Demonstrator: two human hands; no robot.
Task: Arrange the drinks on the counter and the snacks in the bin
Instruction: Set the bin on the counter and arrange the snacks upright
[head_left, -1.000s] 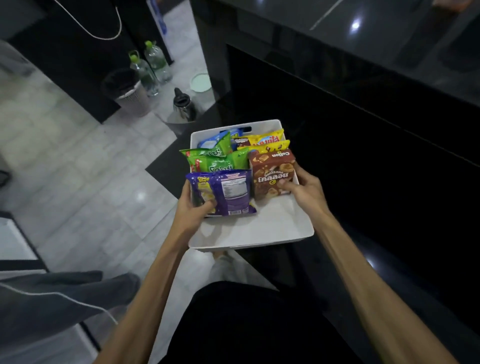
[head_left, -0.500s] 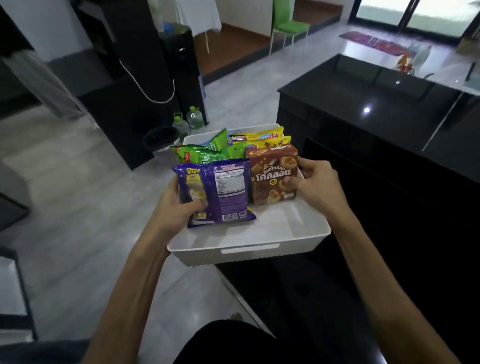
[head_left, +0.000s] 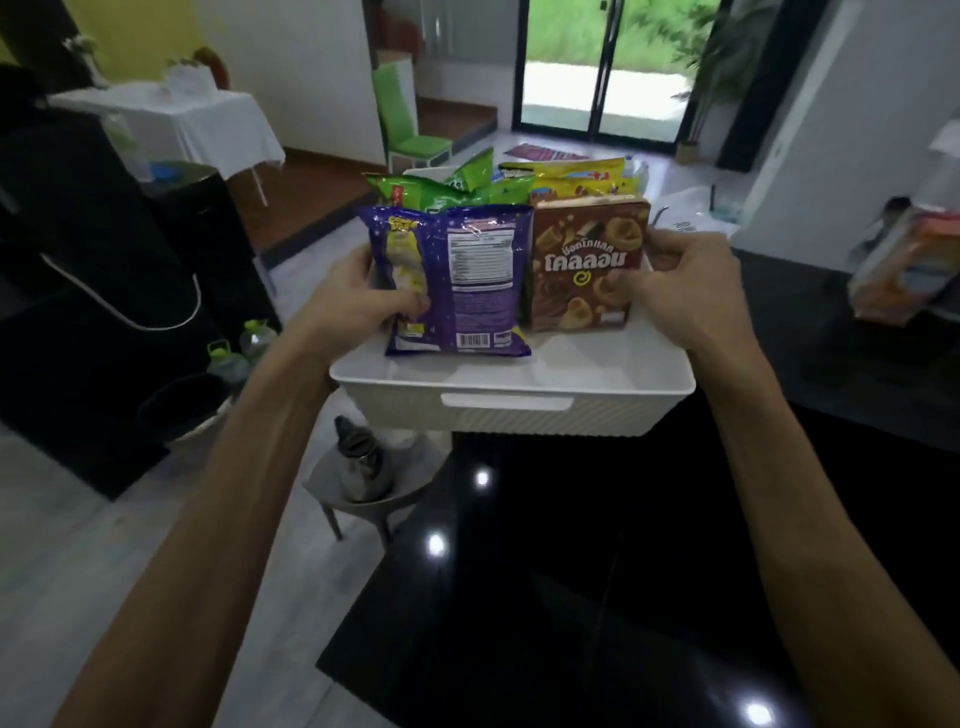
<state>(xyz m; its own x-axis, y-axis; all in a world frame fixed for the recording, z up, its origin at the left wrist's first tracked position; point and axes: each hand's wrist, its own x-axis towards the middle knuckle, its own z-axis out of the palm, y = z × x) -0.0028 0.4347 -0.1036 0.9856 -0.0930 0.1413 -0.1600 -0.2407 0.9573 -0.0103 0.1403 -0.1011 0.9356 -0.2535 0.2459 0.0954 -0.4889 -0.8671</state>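
Water bottles with green caps stand on the floor at the far left, against a dark cabinet. Nearer the middle, a kettle sits on a small grey stool.

The left hand grips the purple bag, with the thumb laid across the bag's front and the fingers hidden behind it at the left wall of the white bin. The purple bag stands upright at the front left of the bin, its printed back towards the camera. Behind it are green bags, also upright in the bin.

Just beside the purple bag stands a brown box, with yellow bags behind it. The right hand holds the box, thumb pressed on its front and fingers curled round its right edge.

The bin is at the far edge of the glossy black counter; whether it rests on the counter or is carried, I cannot tell.
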